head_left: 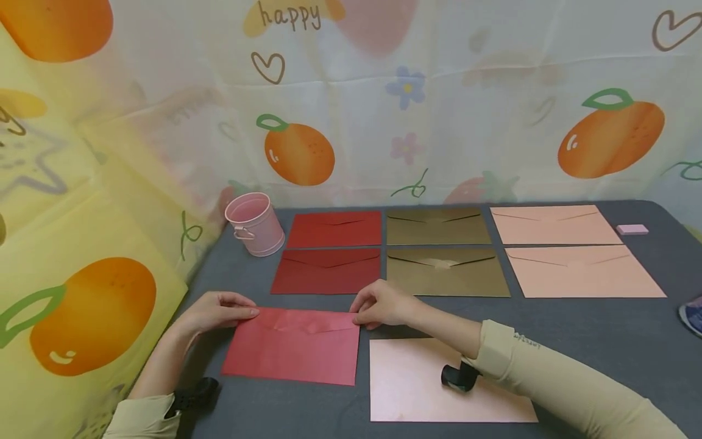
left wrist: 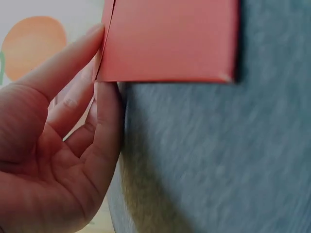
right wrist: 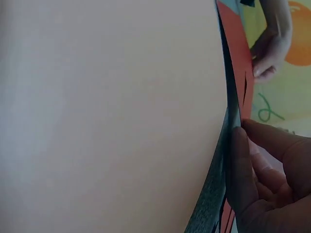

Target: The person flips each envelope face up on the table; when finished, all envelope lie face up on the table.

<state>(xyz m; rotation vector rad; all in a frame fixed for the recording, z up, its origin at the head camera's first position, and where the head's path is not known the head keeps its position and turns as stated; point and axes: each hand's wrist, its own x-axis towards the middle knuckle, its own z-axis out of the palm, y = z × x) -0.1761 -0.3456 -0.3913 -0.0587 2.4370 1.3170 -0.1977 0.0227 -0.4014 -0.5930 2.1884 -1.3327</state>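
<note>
A red envelope [head_left: 293,353], flap edge at the far side, is held between both hands over the near left of the grey table. The left hand [head_left: 216,311] pinches its far left corner; the left wrist view has the thumb on one face of the red envelope [left wrist: 170,41] and fingers behind. At the far right corner, the right hand [head_left: 386,303] pinches the same envelope between thumb and index finger. Under the right forearm lies a pale pink envelope [head_left: 411,384], partly covered by the sleeve and wrist camera.
Behind the hands lie two rows of envelopes: two red [head_left: 329,274], two brown-gold [head_left: 446,280] and two peach [head_left: 587,277]. A pink bucket [head_left: 256,225] stands at the back left. A small pink block [head_left: 632,230] lies at the back right. A printed cloth [head_left: 351,110] hangs behind.
</note>
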